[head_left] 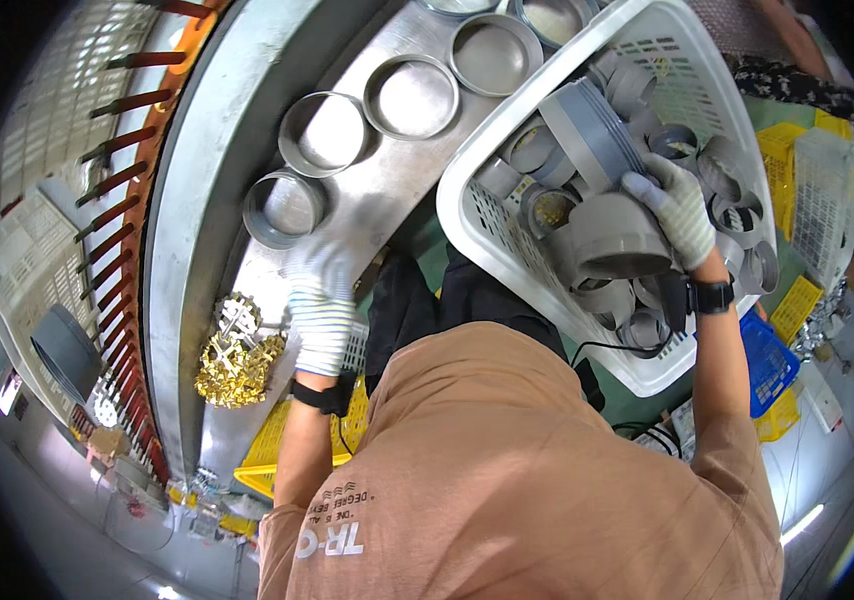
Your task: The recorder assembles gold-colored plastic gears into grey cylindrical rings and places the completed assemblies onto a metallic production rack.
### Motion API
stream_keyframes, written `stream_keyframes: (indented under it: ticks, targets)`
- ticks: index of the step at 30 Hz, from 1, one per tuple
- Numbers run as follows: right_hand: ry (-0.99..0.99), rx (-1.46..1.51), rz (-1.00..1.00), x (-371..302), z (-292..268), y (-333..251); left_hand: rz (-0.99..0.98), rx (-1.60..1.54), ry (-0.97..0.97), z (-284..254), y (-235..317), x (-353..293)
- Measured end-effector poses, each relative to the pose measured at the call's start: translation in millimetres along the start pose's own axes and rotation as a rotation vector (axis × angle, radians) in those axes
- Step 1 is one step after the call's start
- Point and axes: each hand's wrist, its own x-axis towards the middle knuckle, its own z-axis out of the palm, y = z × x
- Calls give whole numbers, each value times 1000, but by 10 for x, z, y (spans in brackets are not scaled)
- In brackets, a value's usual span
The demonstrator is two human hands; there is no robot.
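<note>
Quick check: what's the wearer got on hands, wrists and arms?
Both hands wear light knit work gloves: left hand and right hand. The left glove shows faint stripes. Each wrist has a black band, watch-like on the right. Short brown sleeves; forearms bare.

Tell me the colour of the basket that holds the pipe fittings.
White basket; the head view shows it best.

Rings, basket, hands: the count

Six round metal rings (324, 132) line the curved bench (387, 190); one white basket (477, 215) holds many grey pipe fittings (615, 240), too heaped to count; one gold cluster (237, 352); two gloved hands.
</note>
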Motion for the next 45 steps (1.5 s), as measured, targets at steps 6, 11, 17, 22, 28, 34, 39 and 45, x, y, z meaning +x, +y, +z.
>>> stream_keyframes:
  ticks: [6, 11, 17, 22, 28, 34, 39, 45]
  targets:
    - [-10, 558, -75, -255, 15, -451, -59, -592, -458, 108, 1118, 195]
    - [-154, 558, -183, -306, 686, -1065, 120, -431, -334, 224, 1410, 48]
    - [-86, -284, -628, -255, 1785, -833, -220, -258, -28, 272, 41, -1033]
    - [-105, -661, -630, -3, 2643, -349, -950, -797, -2, 163, -619, -1341]
    - [-93, -745, -744, 275, 2875, -46, -1078, -1198, 256, 386, -802, -1015]
    - [-288, -335, -576, 125, 2680, -526, -903, -1283, 561, 707, -1108, -1200]
    - [-359, -112, -448, 16, 2365, -596, -798, -108, 859, 229, -1157, -1616]
    - [-763, -188, -598, -300, 2860, -1588, -451, 246, 613, -341, -1575, -1595]
